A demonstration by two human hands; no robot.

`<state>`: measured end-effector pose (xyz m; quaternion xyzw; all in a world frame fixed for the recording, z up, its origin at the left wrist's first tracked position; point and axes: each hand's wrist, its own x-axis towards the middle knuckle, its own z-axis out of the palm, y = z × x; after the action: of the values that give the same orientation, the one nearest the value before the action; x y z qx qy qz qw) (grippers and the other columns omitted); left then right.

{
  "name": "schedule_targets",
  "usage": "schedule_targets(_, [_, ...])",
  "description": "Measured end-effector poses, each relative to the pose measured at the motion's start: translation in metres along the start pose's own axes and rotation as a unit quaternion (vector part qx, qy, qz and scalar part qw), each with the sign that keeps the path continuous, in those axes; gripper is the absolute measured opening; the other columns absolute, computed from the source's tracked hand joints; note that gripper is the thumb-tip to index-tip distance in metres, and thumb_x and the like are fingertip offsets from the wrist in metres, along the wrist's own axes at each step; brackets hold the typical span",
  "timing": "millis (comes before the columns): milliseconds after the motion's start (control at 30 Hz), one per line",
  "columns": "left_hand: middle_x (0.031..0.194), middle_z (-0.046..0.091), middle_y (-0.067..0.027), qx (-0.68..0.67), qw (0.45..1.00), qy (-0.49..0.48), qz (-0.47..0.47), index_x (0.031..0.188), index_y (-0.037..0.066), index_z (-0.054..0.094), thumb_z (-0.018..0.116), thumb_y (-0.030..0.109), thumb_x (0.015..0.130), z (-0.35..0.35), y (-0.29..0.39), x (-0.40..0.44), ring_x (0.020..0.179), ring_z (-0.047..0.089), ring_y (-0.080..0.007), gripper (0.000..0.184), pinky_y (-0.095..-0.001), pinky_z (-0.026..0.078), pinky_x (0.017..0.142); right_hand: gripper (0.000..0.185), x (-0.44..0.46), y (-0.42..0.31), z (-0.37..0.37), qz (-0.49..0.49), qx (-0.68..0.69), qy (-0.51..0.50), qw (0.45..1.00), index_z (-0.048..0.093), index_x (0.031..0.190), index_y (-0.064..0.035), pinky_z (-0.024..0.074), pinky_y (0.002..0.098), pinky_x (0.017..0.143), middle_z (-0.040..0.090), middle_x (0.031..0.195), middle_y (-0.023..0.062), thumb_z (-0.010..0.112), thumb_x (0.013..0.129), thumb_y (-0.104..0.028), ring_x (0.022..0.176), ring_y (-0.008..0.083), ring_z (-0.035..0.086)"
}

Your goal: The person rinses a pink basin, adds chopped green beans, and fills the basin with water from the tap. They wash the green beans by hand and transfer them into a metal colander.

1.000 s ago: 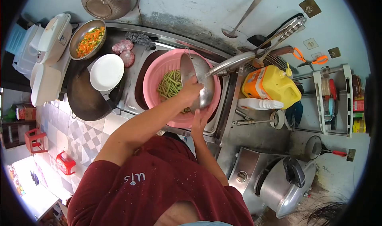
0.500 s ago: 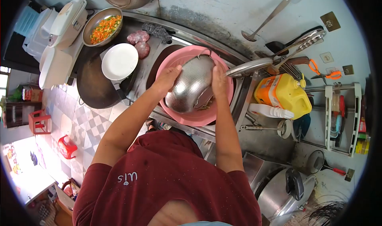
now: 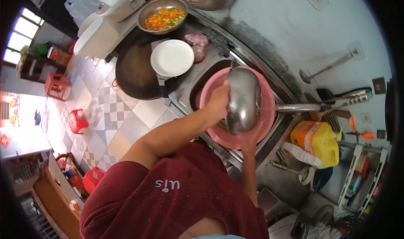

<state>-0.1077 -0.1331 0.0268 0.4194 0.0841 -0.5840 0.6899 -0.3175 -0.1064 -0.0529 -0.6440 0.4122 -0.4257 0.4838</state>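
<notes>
A shiny perforated metal colander (image 3: 244, 99) is tipped on its side over a pink basin (image 3: 267, 123) set in the sink. My left hand (image 3: 219, 101) grips its near-left rim, thumb side toward the outside. My right hand (image 3: 248, 143) is at the colander's lower end, over the basin's front edge; its fingers are blurred and hidden. From the right, the metal faucet (image 3: 299, 107) reaches toward the colander, with a thin streak between them that may be water. A bit of greenish food shows in the basin beneath the colander's left side.
Left of the sink, a white bowl (image 3: 172, 58) stands beside a dark wok (image 3: 136, 73). Behind are raw meat pieces (image 3: 198, 45) and a pan of diced vegetables (image 3: 164, 18). A yellow jug (image 3: 317, 144) stands at right; a ladle (image 3: 328, 68) hangs on the wall.
The colander has turned from lying dome-up between both hands to standing on its side. My right hand has slid down to its lower end. The whole view has shifted.
</notes>
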Motion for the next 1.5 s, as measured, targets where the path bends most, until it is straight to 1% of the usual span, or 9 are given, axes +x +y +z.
schedule_targets(67, [0.083, 0.058, -0.0083, 0.017, 1.000, 0.012, 0.006, 0.095, 0.000, 0.055, 0.037, 0.032, 0.094, 0.012, 0.004, -0.021, 0.073, 0.054, -0.0181, 0.037, -0.0324, 0.045, 0.070, 0.110, -0.010, -0.055, 0.012, 0.011, -0.299, -0.069, 0.952, 0.006, 0.135, 0.0068, 0.0201, 0.0461, 0.104, 0.014, 0.138, 0.0284, 0.075, 0.063, -0.040, 0.128, 0.0409, 0.018])
schedule_targets(367, [0.083, 0.058, -0.0077, -0.049, 0.992, -0.112, -0.038, 0.092, 0.002, 0.054, 0.041, 0.035, 0.092, 0.013, 0.019, -0.029, 0.072, 0.055, -0.0178, 0.035, -0.0325, 0.046, 0.067, 0.096, 0.005, -0.049, 0.056, -0.154, -0.412, 0.173, 0.881, 0.011, 0.135, 0.0036, 0.0254, 0.0495, 0.101, 0.024, 0.133, 0.0300, 0.074, 0.065, -0.015, 0.123, 0.0442, 0.027])
schedule_targets(433, [0.096, 0.056, -0.0093, 0.257, 0.931, -0.230, -0.119, 0.102, 0.005, 0.054, 0.040, 0.040, 0.091, 0.008, 0.043, -0.031, 0.083, 0.055, -0.0203, 0.039, -0.0356, 0.045, 0.076, 0.084, 0.008, -0.042, 0.049, -0.083, -0.373, 0.219, 0.898, 0.013, 0.136, 0.0028, 0.0269, 0.0461, 0.101, 0.026, 0.134, 0.0264, 0.065, 0.071, -0.006, 0.124, 0.0397, 0.029])
schedule_targets(533, [0.097, 0.057, -0.0151, 0.554, 0.740, -0.289, 0.247, 0.102, 0.001, 0.055, 0.057, 0.038, 0.081, -0.032, 0.086, -0.035, 0.090, 0.056, -0.0288, 0.043, -0.0372, 0.044, 0.080, 0.074, 0.005, -0.058, 0.059, -0.056, -0.177, 0.259, 0.948, 0.016, 0.136, 0.0029, 0.0245, 0.0428, 0.103, 0.026, 0.136, 0.0230, 0.058, 0.075, -0.001, 0.126, 0.0356, 0.028])
schedule_targets(600, [0.100, 0.055, -0.0200, 0.595, 0.657, -0.099, 0.452, 0.104, -0.001, 0.053, 0.066, 0.028, 0.072, -0.065, 0.127, -0.031, 0.093, 0.054, -0.0354, 0.045, -0.0386, 0.044, 0.081, 0.070, 0.001, -0.065, 0.063, -0.099, -0.266, 0.231, 0.930, 0.017, 0.136, 0.0023, 0.0237, 0.0427, 0.103, 0.026, 0.136, 0.0229, 0.055, 0.077, -0.002, 0.126, 0.0357, 0.027])
schedule_targets(700, [0.104, 0.051, -0.0220, 0.680, 0.537, 0.161, 0.473, 0.113, 0.000, 0.045, 0.071, 0.023, 0.066, -0.125, 0.190, -0.005, 0.097, 0.051, -0.0378, 0.059, -0.0426, 0.045, 0.078, 0.064, -0.008, -0.072, 0.071, -0.131, -0.353, 0.213, 0.902, 0.019, 0.135, 0.0017, 0.0231, 0.0428, 0.103, 0.026, 0.136, 0.0228, 0.053, 0.081, -0.007, 0.127, 0.0362, 0.026])
schedule_targets(900, [0.086, 0.058, -0.0202, 0.681, 0.613, 0.184, 0.355, 0.108, -0.002, 0.047, 0.064, 0.024, 0.074, -0.210, 0.229, 0.057, 0.077, 0.060, -0.0322, 0.047, -0.0395, 0.050, 0.064, 0.058, 0.002, -0.113, 0.089, -0.146, -0.409, 0.281, 0.856, 0.022, 0.135, 0.0013, 0.0241, 0.0443, 0.103, 0.026, 0.136, 0.0230, 0.047, 0.083, -0.010, 0.127, 0.0369, 0.025])
schedule_targets(967, [0.068, 0.059, -0.0159, 0.580, 0.795, 0.130, 0.119, 0.100, -0.003, 0.049, 0.059, 0.023, 0.077, -0.191, 0.241, 0.045, 0.050, 0.060, -0.0228, 0.036, -0.0343, 0.048, 0.043, 0.057, 0.008, -0.117, 0.084, -0.153, -0.360, 0.304, 0.869, 0.023, 0.135, 0.0009, 0.0242, 0.0444, 0.102, 0.026, 0.137, 0.0230, 0.040, 0.081, -0.004, 0.127, 0.0377, 0.025])
schedule_targets(1500, [0.062, 0.057, -0.0144, 0.501, 0.846, 0.056, 0.173, 0.090, -0.007, 0.053, 0.045, 0.007, 0.079, -0.185, 0.239, 0.074, 0.043, 0.057, -0.0202, 0.019, -0.0287, 0.047, 0.035, 0.059, -0.001, -0.134, 0.080, 0.099, -0.071, 0.465, 0.877, 0.027, 0.131, 0.0024, 0.0312, 0.0373, 0.098, 0.035, 0.131, 0.0181, 0.041, 0.074, 0.001, 0.114, 0.0305, 0.041])
